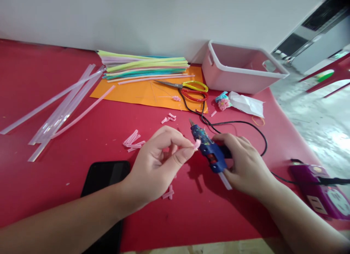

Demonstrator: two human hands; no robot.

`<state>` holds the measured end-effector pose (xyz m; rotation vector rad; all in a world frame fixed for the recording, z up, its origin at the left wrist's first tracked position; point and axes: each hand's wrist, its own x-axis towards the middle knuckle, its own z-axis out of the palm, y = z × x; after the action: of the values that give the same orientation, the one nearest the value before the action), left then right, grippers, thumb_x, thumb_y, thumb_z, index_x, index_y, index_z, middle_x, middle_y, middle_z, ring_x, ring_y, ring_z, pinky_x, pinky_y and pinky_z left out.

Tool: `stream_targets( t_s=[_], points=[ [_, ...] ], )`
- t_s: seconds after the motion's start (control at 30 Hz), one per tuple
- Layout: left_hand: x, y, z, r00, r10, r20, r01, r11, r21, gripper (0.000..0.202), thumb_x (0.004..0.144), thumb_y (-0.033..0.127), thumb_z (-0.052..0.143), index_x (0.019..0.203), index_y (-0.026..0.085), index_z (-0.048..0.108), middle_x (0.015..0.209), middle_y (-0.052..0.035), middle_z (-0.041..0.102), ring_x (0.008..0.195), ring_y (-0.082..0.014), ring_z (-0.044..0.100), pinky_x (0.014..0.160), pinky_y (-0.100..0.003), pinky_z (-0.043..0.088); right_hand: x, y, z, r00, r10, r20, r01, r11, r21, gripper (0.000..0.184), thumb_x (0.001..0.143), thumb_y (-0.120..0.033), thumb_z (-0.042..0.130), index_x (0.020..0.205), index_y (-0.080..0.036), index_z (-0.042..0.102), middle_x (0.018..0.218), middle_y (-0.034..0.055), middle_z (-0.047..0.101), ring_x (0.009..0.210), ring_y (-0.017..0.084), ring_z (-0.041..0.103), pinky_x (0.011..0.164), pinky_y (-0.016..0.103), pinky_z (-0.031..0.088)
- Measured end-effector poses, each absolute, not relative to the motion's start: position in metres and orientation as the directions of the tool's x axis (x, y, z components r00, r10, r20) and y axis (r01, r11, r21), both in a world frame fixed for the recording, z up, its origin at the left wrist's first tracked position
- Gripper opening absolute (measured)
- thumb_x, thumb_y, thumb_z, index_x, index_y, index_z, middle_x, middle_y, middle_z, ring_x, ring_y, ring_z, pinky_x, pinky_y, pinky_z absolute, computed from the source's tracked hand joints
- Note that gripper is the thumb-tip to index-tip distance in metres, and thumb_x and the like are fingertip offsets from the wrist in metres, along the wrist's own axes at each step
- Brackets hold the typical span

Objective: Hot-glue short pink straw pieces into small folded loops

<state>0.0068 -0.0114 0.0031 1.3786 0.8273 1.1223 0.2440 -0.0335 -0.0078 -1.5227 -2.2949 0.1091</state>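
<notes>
Between the thumb and forefinger of my left hand (161,162) is a short, curled piece of pink pipe cleaner (197,144). My right hand (244,161) is wrapped round a blue hot glue gun (212,151), its nozzle pointing up and to the left. A clear glue stick (225,181) sticks out of the gun's back end. The pink piece is close beside the gun's body; whether they touch I cannot tell. Cut pink pieces (133,141) lie left of my left hand, and a few bent pink pieces (169,118) lie beyond it.
Long pipe cleaners (147,68) and scissors (188,87) rest on an orange sheet (131,97). Clear glue sticks (62,108) lie at left, a black phone (106,173) nearer. A pink bin (235,77) stands at back right. The black cord (246,122) loops toward a purple power box (319,192).
</notes>
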Motion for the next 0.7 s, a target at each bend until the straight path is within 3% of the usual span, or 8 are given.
stream_targets(
  t_s=[0.1, 0.2, 0.3, 0.43, 0.53, 0.7],
  points=[
    [0.005, -0.015, 0.001, 0.369, 0.879, 0.3, -0.062, -0.299, 0.952, 0.009, 0.093, 0.015, 0.063, 0.087, 0.02, 0.068, 0.085, -0.0002, 0.054, 0.067, -0.0088, 0.053, 0.058, -0.021, 0.045, 0.243, -0.029, -0.006, -0.372, 0.913, 0.165, 0.859, 0.406, -0.31, 0.045, 0.065, -0.009, 0.051, 0.107, -0.02, 0.063, 0.094, 0.0072, 0.069, 0.084, 0.025, 0.065, 0.079, 0.042, 0.05],
    [0.004, -0.017, 0.001, 0.4, 0.832, 0.385, -0.017, -0.413, 0.911, 0.011, 0.092, 0.011, 0.063, 0.09, 0.02, 0.069, 0.092, -0.0021, 0.054, 0.075, -0.0097, 0.057, 0.061, -0.02, 0.048, 0.242, -0.032, 0.001, -0.343, 0.897, 0.278, 0.791, 0.436, -0.429, 0.037, 0.071, -0.008, 0.053, 0.101, -0.024, 0.069, 0.099, 0.0075, 0.067, 0.09, 0.026, 0.063, 0.081, 0.043, 0.051],
    [0.004, -0.018, 0.001, 0.439, 0.797, 0.415, 0.012, -0.467, 0.884, 0.012, 0.092, 0.011, 0.063, 0.088, 0.02, 0.07, 0.095, -0.0034, 0.054, 0.081, -0.0116, 0.06, 0.069, -0.022, 0.052, 0.239, -0.039, 0.01, -0.282, 0.882, 0.378, 0.611, 0.469, -0.638, 0.028, 0.083, -0.01, 0.055, 0.102, -0.025, 0.069, 0.095, 0.0072, 0.066, 0.087, 0.023, 0.063, 0.074, 0.038, 0.053],
    [0.005, -0.018, -0.004, 0.478, 0.742, 0.47, 0.009, -0.539, 0.842, 0.014, 0.092, 0.009, 0.062, 0.092, 0.02, 0.072, 0.098, -0.0037, 0.054, 0.079, -0.0098, 0.06, 0.073, -0.023, 0.053, 0.233, -0.046, 0.014, -0.335, 0.878, 0.342, 0.327, 0.448, -0.832, 0.016, 0.088, -0.028, 0.069, 0.104, -0.024, 0.07, 0.089, 0.0052, 0.065, 0.084, 0.019, 0.063, 0.072, 0.033, 0.055],
    [0.004, -0.019, -0.006, 0.515, 0.715, 0.472, 0.011, -0.556, 0.831, 0.015, 0.091, 0.009, 0.062, 0.092, 0.02, 0.072, 0.098, -0.0043, 0.055, 0.078, -0.0105, 0.06, 0.068, -0.022, 0.053, 0.228, -0.047, 0.012, -0.372, 0.879, 0.299, 0.258, 0.407, -0.876, 0.029, 0.08, -0.039, 0.08, 0.103, -0.024, 0.07, 0.089, 0.0043, 0.067, 0.084, 0.019, 0.064, 0.076, 0.034, 0.056],
    [0.005, -0.019, -0.003, 0.551, 0.674, 0.492, -0.005, -0.586, 0.81, 0.018, 0.09, 0.005, 0.06, 0.089, 0.018, 0.072, 0.096, -0.0042, 0.056, 0.075, -0.0089, 0.058, 0.065, -0.019, 0.051, 0.222, -0.048, 0.013, -0.4, 0.876, 0.268, 0.233, 0.38, -0.895, 0.02, 0.077, -0.03, 0.083, 0.091, -0.023, 0.07, 0.081, 0.0014, 0.066, 0.078, 0.016, 0.063, 0.074, 0.031, 0.056]
  ],
)
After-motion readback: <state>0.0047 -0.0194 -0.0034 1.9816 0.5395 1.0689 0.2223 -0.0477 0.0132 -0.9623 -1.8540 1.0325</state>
